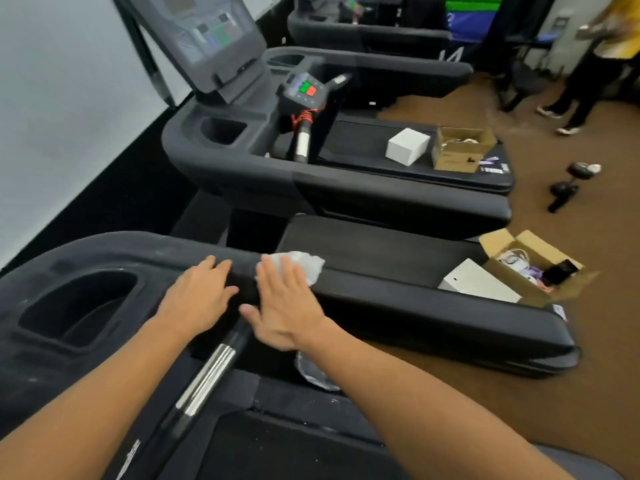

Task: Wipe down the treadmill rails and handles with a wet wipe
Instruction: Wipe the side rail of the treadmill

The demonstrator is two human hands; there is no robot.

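Hands (242, 299) flat on crumpled wipe (304, 265)

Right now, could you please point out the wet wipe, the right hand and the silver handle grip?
wet wipe (306, 266): head view, crumpled far edge.
right hand (282, 301): head view, back.
silver handle grip (207, 379): head view, middle.

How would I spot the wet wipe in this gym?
Find the nearest treadmill's black side rail. The wet wipe lies on it, under the fingers of the right hand. It is the only crumpled white thing there; the other white things are boxes.
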